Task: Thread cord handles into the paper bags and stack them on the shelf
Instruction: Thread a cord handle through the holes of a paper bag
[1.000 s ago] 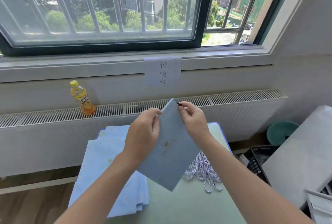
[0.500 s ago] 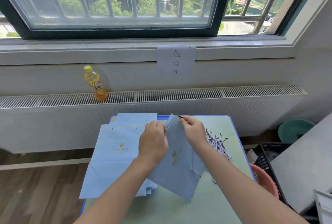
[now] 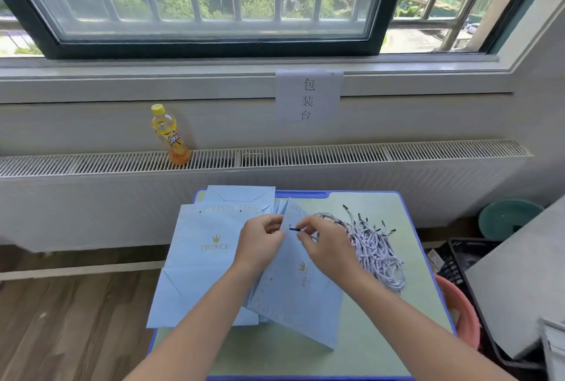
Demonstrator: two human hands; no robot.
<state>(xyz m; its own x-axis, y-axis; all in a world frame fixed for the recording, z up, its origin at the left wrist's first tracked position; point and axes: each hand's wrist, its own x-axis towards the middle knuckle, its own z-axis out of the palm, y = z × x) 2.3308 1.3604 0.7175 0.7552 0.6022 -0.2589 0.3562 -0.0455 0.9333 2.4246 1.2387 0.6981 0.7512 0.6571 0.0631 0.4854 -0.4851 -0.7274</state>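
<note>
A flat light-blue paper bag [image 3: 301, 289] with a gold crown print stands tilted over the green table [image 3: 406, 295]. My left hand [image 3: 260, 241] grips its top edge from the left. My right hand [image 3: 325, 243] pinches the black tip of a cord [image 3: 294, 229] against the bag's upper corner. A stack of flat blue bags [image 3: 198, 261] marked PRINCE lies to the left. A pile of white-and-blue cord handles [image 3: 371, 243] with black tips lies to the right, behind my right hand.
A yellow drink bottle [image 3: 169, 136] stands on the radiator grille [image 3: 367, 153] under the window. A paper sign [image 3: 308, 96] hangs from the sill. Right of the table are a pink basin [image 3: 458, 310], a black crate [image 3: 458, 261], a green basin [image 3: 504, 218] and a grey surface [image 3: 519, 273].
The view has tipped down toward the table. Both hands have lowered the bag from chest height to just above the table, and the black cord tip now points left at the bag's corner.
</note>
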